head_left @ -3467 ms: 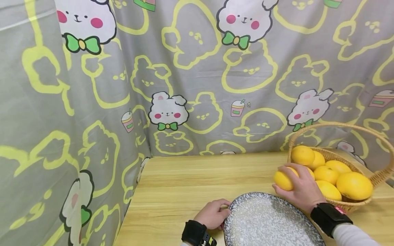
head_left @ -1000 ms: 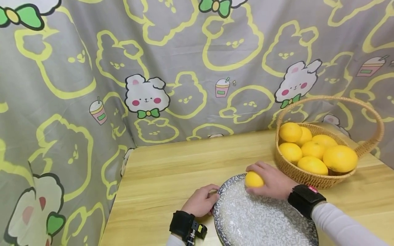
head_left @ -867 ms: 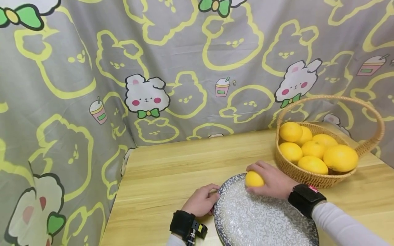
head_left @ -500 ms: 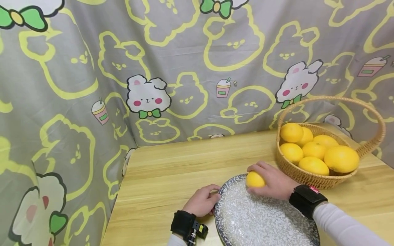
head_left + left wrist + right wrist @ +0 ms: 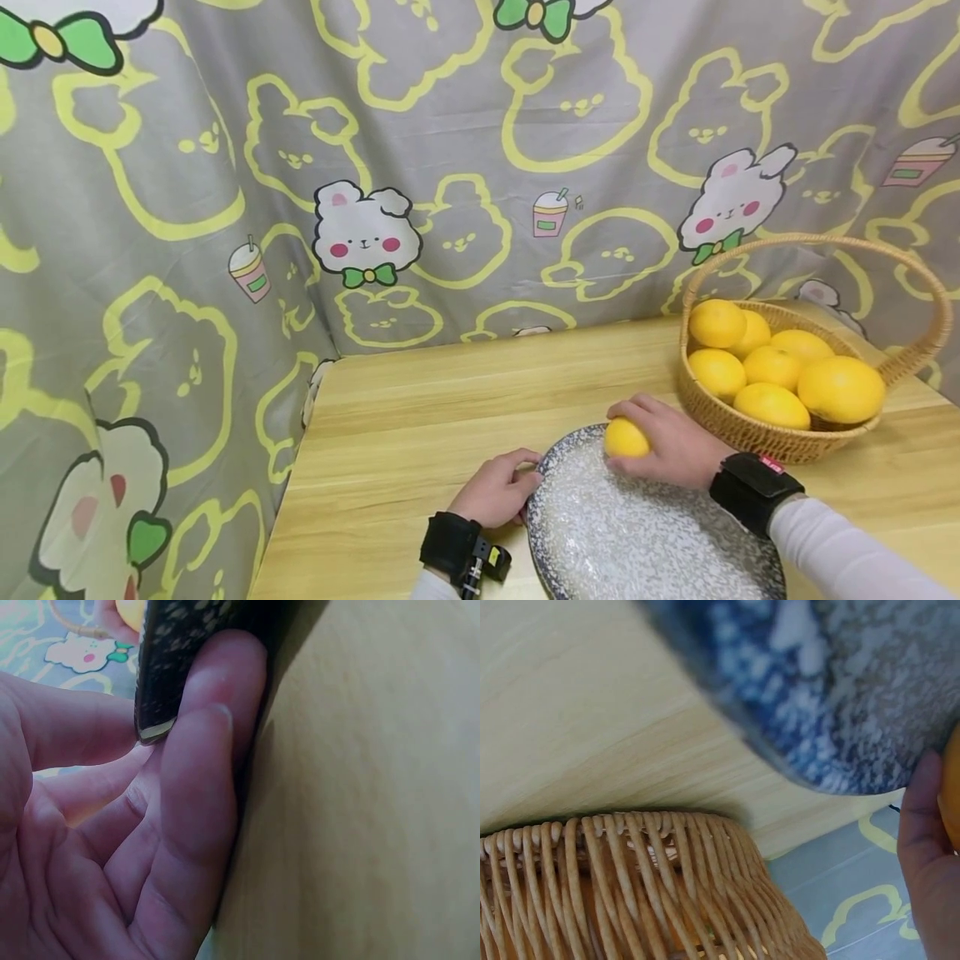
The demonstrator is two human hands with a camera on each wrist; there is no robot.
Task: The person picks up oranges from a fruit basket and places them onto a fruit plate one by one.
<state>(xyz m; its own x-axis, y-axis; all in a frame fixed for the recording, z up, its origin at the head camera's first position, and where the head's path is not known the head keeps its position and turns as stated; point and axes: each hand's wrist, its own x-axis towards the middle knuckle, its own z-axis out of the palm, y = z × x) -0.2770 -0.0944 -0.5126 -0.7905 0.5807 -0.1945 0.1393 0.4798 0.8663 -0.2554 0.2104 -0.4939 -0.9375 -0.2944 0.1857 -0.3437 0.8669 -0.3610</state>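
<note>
Behind everything hangs the grey bunny-print cloth (image 5: 450, 167), draped round two sides of the wooden table (image 5: 420, 417). Next in size comes the speckled plate (image 5: 645, 542), lying flat near the table's front edge, and to its right, close but apart from it, the wicker basket (image 5: 750, 433) with its hoop handle, heaped with yellow-orange fruit (image 5: 840, 387).

On the far rim of the plate sits the one orange (image 5: 625, 438) outside the basket. It touches the plate surface, and the right hand (image 5: 671, 446) is cupped over it, fingers curled round the fruit. The left hand (image 5: 495, 492) pinches the plate's left rim; the wrist view shows its fingers (image 5: 202, 772) folded round the plate's dark edge, against the tabletop.

What could go wrong, I judge: the orange rests right by the rim (a round thing on a shallow slope), so letting go carelessly could send it rolling off onto the table. Any lift or tug from the left hand would tilt the plate and cause the same.

Against the view three and a half seconds back, the orange was then in the air beside the basket; now it is down on the plate. The left hand's hold on the rim matches.
</note>
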